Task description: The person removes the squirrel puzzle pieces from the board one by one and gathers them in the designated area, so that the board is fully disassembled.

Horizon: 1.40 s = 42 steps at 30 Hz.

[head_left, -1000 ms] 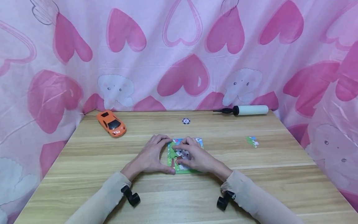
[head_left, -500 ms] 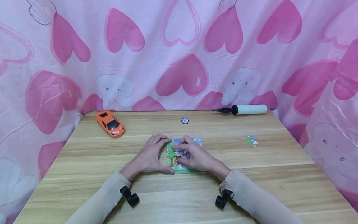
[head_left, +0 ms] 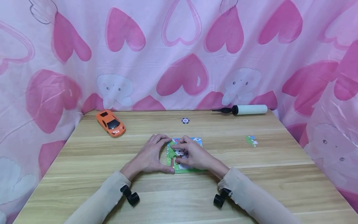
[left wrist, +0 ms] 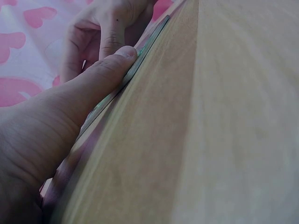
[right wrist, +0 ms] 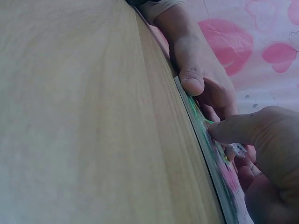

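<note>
A flat puzzle board with a cartoon animal picture is lying on the wooden table, and the left hand is gripping its left side in a wide C, the thumb pressing at the near left corner and the fingers reaching the far left one. Over the board's middle, the right hand is curling half closed, apparently holding a puzzle piece between thumb and fingers (its outline is hiding partly behind the fingertips). Right of the board, more loose pieces are lying well apart from it; beyond it a small round chip is resting, with an orange toy car sitting beyond and to its left, and a pump lying beyond and to its right. The board is looking thin, stiff and light, so it is probably sliding easily unless steadied, best by opposite edges as here. The piece is seeming lighter, likely smooth-faced with tabs that could bend; its side edges are offering the surest pinch.
</note>
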{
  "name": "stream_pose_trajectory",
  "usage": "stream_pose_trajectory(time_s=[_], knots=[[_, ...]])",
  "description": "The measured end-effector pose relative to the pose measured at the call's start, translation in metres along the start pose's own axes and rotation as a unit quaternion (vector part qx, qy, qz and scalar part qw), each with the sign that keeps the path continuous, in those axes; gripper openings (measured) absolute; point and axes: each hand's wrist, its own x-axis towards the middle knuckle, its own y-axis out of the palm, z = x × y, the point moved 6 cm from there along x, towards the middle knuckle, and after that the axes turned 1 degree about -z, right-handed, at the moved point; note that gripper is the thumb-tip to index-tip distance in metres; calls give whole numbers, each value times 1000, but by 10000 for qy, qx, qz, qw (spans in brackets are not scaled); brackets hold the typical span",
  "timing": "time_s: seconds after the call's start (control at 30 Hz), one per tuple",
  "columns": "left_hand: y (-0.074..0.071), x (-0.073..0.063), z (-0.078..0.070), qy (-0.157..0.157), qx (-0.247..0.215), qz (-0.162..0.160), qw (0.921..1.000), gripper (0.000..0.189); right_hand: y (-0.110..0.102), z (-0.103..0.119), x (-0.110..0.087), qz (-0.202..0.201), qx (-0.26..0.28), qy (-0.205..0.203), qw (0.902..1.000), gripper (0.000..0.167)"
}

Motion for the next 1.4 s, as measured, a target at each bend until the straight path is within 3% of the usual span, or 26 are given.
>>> stream_pose_trajectory(time_s=[0.47,1.03,1.4], knots=[[-1,1,-2,85,-38,-50,9999,132,-8,0,0,-187,141,68,9997,52],[-2,-2,-1,-64,-74,-32,9999,132,-89,10,-8,-1148,129,-202,9931,53],[0,-1,0,-110,21,-7,9999,134,-135,-2,-27,-1780,-42,-199,9838,52]])
